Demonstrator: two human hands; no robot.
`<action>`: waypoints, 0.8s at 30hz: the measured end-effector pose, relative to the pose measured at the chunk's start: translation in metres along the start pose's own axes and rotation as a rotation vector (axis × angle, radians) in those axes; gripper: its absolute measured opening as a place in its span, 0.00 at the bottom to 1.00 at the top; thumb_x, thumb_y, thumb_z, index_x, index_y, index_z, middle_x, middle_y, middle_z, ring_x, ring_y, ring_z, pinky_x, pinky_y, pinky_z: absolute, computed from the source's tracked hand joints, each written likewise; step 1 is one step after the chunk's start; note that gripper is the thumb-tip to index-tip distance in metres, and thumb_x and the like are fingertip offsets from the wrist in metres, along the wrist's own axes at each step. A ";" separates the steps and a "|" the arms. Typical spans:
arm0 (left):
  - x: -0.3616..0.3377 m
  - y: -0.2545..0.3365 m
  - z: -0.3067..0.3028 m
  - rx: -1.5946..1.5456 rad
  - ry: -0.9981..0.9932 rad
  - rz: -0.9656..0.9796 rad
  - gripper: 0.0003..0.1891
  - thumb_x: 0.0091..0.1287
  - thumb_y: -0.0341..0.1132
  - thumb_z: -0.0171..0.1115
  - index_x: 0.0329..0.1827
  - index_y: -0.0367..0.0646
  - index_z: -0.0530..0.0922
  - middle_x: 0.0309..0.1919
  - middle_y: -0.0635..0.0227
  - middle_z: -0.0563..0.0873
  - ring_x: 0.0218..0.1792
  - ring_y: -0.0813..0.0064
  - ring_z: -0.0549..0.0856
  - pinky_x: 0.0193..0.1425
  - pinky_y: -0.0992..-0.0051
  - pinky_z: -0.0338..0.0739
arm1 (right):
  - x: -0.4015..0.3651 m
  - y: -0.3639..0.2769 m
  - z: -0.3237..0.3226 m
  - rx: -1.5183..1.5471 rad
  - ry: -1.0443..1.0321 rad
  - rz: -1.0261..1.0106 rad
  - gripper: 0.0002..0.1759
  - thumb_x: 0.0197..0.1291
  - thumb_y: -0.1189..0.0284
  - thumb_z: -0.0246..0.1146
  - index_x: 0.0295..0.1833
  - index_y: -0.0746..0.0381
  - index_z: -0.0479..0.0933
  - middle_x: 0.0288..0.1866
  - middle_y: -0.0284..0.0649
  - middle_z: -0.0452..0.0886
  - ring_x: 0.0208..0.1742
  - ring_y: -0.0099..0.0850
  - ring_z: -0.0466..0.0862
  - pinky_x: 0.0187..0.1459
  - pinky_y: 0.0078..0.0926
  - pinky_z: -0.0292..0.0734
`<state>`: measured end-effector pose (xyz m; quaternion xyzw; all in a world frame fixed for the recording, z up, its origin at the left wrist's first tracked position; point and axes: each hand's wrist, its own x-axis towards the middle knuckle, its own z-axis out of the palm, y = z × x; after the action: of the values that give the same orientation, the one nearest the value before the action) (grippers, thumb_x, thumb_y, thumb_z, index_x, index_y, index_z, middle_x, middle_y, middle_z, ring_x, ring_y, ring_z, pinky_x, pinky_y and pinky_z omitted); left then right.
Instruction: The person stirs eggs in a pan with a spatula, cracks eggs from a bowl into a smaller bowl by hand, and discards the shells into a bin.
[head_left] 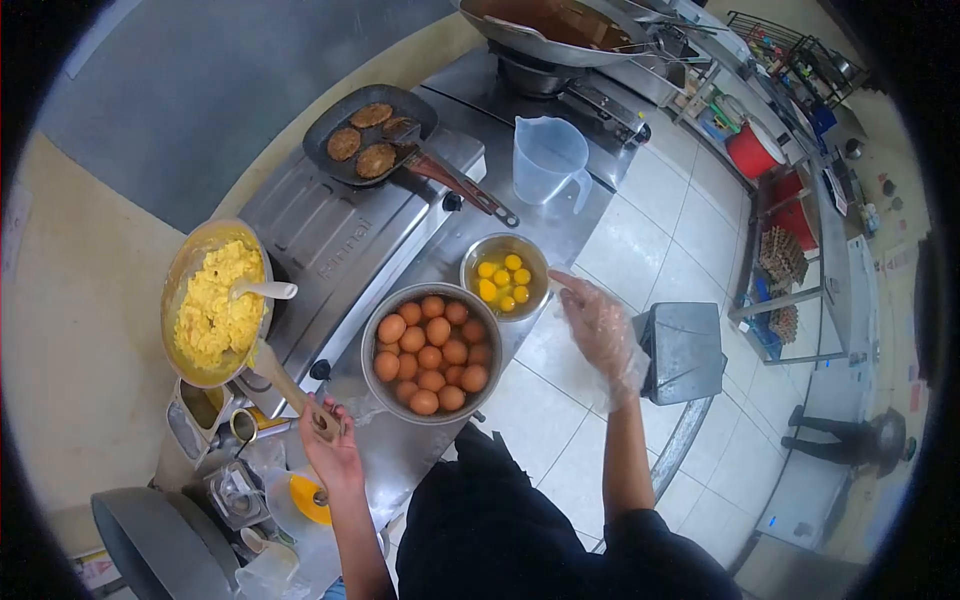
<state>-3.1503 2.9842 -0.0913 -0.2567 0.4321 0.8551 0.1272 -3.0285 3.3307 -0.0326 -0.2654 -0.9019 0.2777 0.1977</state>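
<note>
My left hand [335, 450] is closed round the wooden handle of a frying pan [168, 290]. Scrambled eggs [222, 300] fill much of that pan, and a white spoon [268, 290] rests in them. In a clear plastic glove, my right hand [605, 335] has its fingers stretched toward a small metal bowl [476, 254], fingertips right at the rim. Several cracked eggs with whole yolks [503, 280] lie in this bowl. Between my hands stands a larger metal pot [370, 375] full of brown eggs [430, 357].
On the Rinnai stove [345, 235], a square grill pan [335, 108] holds browned patties [376, 160] and a spatula [455, 180]. A plastic jug [550, 160] stands behind the small bowl. A large wok [520, 38] is farther back. A grey bin [685, 352] stands right; a person [860, 440] is beyond.
</note>
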 end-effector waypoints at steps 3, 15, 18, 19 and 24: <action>-0.021 0.000 -0.002 0.023 -0.072 -0.055 0.22 0.71 0.49 0.57 0.62 0.47 0.72 0.47 0.65 0.79 0.43 0.74 0.79 0.45 0.76 0.76 | -0.016 -0.005 -0.025 -0.014 -0.116 -0.009 0.15 0.69 0.70 0.56 0.57 0.56 0.82 0.41 0.47 0.86 0.38 0.38 0.87 0.45 0.36 0.81; -0.117 -0.027 -0.069 0.109 -0.442 -0.196 0.32 0.74 0.56 0.45 0.73 0.45 0.62 0.49 0.61 0.80 0.48 0.71 0.80 0.45 0.70 0.82 | -0.091 -0.006 -0.069 0.010 -0.004 -0.144 0.10 0.60 0.75 0.62 0.46 0.58 0.85 0.35 0.45 0.87 0.30 0.36 0.86 0.35 0.30 0.81; -0.140 -0.050 -0.102 0.177 -0.419 -0.184 0.32 0.74 0.55 0.48 0.74 0.45 0.62 0.49 0.62 0.80 0.47 0.73 0.80 0.45 0.69 0.82 | -0.103 -0.010 -0.085 -0.003 0.083 0.038 0.11 0.61 0.76 0.61 0.46 0.58 0.85 0.37 0.46 0.88 0.31 0.35 0.87 0.37 0.27 0.81; -0.149 -0.058 -0.110 0.223 -0.375 -0.193 0.32 0.74 0.55 0.48 0.74 0.46 0.62 0.49 0.62 0.81 0.48 0.73 0.80 0.47 0.68 0.82 | -0.106 -0.007 -0.088 -0.062 0.130 0.003 0.13 0.64 0.76 0.58 0.50 0.59 0.84 0.39 0.47 0.88 0.33 0.36 0.87 0.40 0.28 0.81; -0.194 -0.087 -0.129 0.271 -0.304 -0.229 0.31 0.74 0.54 0.49 0.74 0.47 0.62 0.47 0.61 0.81 0.48 0.72 0.80 0.52 0.65 0.80 | -0.098 0.010 -0.085 -0.005 0.479 -0.184 0.15 0.67 0.78 0.55 0.56 0.61 0.81 0.44 0.43 0.87 0.34 0.29 0.84 0.37 0.26 0.79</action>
<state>-2.9077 2.9328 -0.1072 -0.1530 0.4870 0.7980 0.3204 -2.9059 3.3138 0.0060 -0.2410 -0.8503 0.1855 0.4296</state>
